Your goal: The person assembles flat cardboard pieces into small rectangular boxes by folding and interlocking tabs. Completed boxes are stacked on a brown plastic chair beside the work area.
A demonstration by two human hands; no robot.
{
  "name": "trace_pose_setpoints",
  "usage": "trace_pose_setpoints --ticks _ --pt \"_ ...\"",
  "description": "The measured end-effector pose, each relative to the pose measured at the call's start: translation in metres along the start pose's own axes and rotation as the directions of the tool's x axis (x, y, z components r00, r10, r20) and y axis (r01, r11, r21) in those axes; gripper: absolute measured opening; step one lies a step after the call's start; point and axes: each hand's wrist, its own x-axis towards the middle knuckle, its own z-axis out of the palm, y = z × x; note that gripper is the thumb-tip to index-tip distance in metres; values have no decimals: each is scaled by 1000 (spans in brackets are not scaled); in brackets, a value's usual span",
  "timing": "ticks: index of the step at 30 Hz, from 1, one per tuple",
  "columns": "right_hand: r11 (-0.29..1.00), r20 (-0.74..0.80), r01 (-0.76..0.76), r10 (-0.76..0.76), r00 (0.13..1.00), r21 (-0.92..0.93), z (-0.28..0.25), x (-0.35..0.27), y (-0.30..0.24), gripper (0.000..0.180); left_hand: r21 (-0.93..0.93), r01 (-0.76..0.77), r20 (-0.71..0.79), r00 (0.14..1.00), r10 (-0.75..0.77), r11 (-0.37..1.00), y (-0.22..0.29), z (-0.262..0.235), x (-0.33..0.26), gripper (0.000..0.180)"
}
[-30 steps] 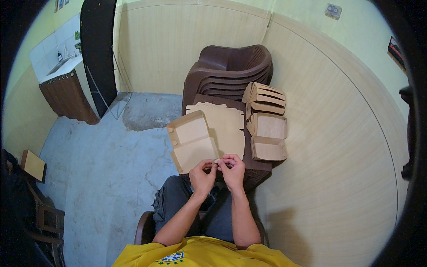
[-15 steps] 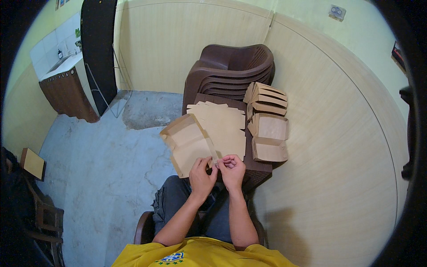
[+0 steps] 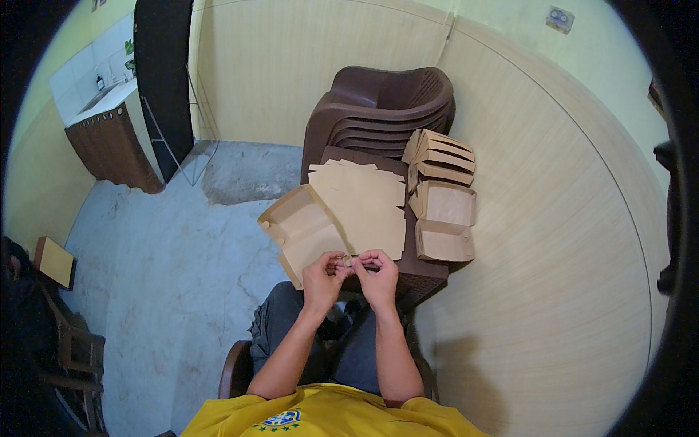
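Observation:
A partly folded brown cardboard box lies tilted over the left edge of a brown table, its walls raised along the far and left sides. At its near right corner, my left hand is closed with the fingertips pinching the cardboard. My right hand meets it there, thumb and fingers pinched on the same corner. The fingers hide the exact fold between them. Behind the box lies a stack of flat cardboard blanks with notched edges.
The brown table carries an open folded box and a row of nested folded boxes on its right. Stacked brown plastic chairs stand behind it. A wood-panelled wall runs along the right. A sink counter stands far left.
Both hands have shifted slightly away from me and stay together at the box corner. The box's near right side has tucked further in under my fingers. The whole view has tilted a little.

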Motion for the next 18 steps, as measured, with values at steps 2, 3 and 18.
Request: trace_pose_setpoints --ticks 2,3,18 --pt "1000 -13 -24 24 1000 5 1 0 0 16 -77 34 14 999 -33 996 -5 0 1 31" --pt "1000 -23 6 -6 1000 -22 1 0 -1 16 -156 68 34 997 -63 986 -8 0 1 31" --pt "990 38 40 -35 999 -138 -3 0 -23 17 -555 332 195 943 -268 763 -25 -8 8 28"
